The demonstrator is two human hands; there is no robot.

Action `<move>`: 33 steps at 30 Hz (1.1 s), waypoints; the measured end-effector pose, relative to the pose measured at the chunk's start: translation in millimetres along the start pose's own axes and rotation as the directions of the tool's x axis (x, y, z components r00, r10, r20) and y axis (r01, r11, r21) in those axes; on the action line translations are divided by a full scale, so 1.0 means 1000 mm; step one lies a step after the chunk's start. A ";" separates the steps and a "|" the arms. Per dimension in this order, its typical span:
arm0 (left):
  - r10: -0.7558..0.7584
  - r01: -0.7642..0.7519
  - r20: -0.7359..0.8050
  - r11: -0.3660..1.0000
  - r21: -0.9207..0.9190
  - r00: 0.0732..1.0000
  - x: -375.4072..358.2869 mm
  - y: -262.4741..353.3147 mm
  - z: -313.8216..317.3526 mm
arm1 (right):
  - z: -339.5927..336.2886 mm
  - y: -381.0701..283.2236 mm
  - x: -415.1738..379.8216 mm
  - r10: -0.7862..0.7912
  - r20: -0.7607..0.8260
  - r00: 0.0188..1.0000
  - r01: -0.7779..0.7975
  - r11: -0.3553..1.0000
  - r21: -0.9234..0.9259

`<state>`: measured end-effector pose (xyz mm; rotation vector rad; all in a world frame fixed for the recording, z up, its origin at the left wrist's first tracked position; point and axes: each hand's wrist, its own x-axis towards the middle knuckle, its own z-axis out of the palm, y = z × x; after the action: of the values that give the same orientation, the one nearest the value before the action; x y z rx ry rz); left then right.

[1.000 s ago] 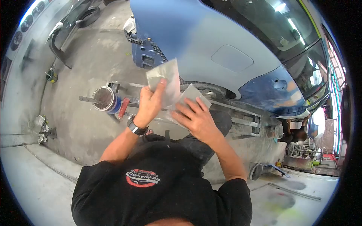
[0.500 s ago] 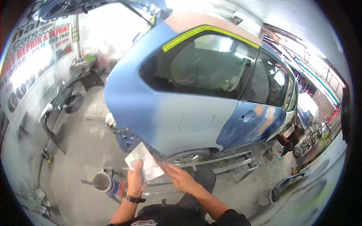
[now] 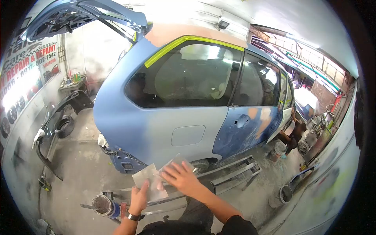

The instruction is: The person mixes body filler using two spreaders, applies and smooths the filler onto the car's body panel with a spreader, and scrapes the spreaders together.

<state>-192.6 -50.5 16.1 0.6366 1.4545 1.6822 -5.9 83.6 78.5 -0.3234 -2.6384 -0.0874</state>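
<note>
My left hand (image 3: 139, 199) grips the lower edge of a flat pale mixing board (image 3: 145, 177), with the thumb on its top face. A pinkish smear of putty (image 3: 159, 185) shows on the board. At the board's right side, my right hand (image 3: 183, 179) is closed on a thin, greyish flat spreader (image 3: 178, 159), its fingers laid across the face. The spreader's near edge meets or overlaps the board; exact contact is hard to make out. Beyond both hands stands a car (image 3: 156, 125) with blue and grey patched panels.
A low metal bench frame (image 3: 231, 172) runs alongside the car. An open can (image 3: 103, 205) stands at left, a bucket (image 3: 281, 196) at right. Another person (image 3: 293, 135) crouches near the car's front. A tyre (image 3: 64, 126) and a loose bumper (image 3: 41, 154) lie by the left wall.
The view has shifted, so the car sits further left. My right hand has come up and over the board's right side, and the spreader now shows. My left hand still holds the board.
</note>
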 end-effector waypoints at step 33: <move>0.197 -0.310 -0.271 0.822 -0.479 0.942 0.017 0.025 0.011 | -0.004 -0.011 0.017 0.004 -0.106 0.994 -0.008 0.999 -0.041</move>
<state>-199.4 -30.2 40.3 0.3672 1.0008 2.2979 -21.6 76.3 89.6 -0.3313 -2.5335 -0.1536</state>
